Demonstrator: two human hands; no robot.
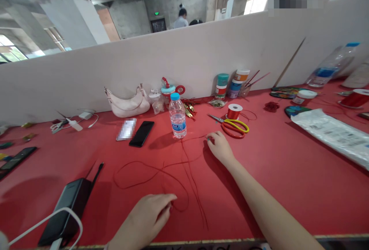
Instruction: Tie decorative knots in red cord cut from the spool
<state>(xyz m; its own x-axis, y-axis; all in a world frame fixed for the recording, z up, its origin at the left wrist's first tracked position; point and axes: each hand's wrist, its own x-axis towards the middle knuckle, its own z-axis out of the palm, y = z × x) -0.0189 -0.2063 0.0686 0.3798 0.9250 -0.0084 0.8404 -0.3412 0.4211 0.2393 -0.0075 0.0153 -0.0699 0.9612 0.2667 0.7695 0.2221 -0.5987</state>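
Observation:
A thin red cord (161, 167) lies in loose loops on the red table (288, 173). My left hand (150, 217) rests near the front edge with its fingers pinched on the near end of the cord. My right hand (219, 148) is stretched out further back, its fingers closed on the far end of the cord beside a small water bottle (177, 116). Red-and-yellow scissors (232, 125) lie just to the right of my right hand, and a spool of red cord (234, 111) stands behind them.
A black phone (141, 133), a white handbag (128, 103) and small jars (232, 83) sit toward the white partition (184, 62). A black power bank (67, 211) with a white cable lies at front left. A plastic bag (331, 133) and a large bottle (330, 67) are at right.

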